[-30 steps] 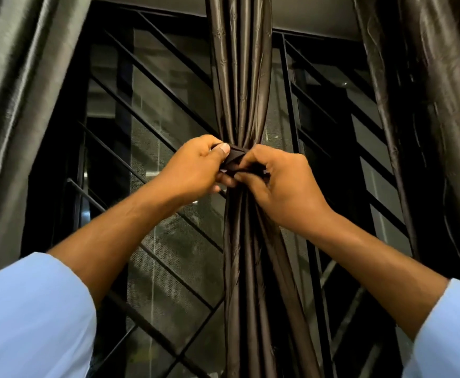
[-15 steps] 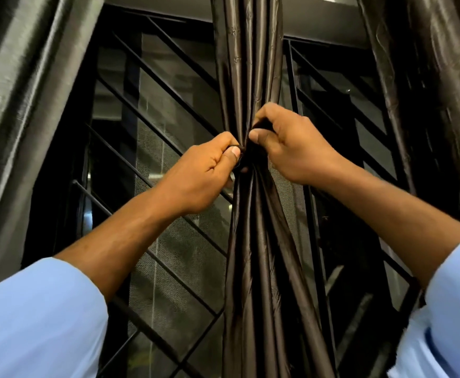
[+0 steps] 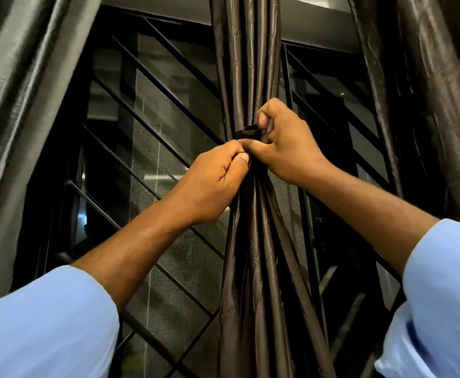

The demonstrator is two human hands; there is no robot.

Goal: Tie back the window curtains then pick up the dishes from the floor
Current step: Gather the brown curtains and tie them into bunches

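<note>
A dark brown satin curtain (image 3: 248, 64) hangs gathered into a narrow bunch at the middle of the window. A dark tie-back strap (image 3: 248, 132) wraps its pinched waist. My right hand (image 3: 286, 148) pinches the strap's end between thumb and fingers. My left hand (image 3: 212, 184) sits just below and left, with thumb and curled fingers pinching the fabric at the same waist. Both hands touch each other there. No dishes are in view.
Black diagonal window bars (image 3: 152, 137) with mesh lie behind the curtain. A loose grey-brown curtain (image 3: 18, 105) hangs at the left and another dark one (image 3: 428, 91) at the right. My light blue sleeves (image 3: 46, 323) fill the lower corners.
The right hand has come down from above the waist and now pinches the strap's end. The left hand has stayed at the waist. The view has shifted slightly.
</note>
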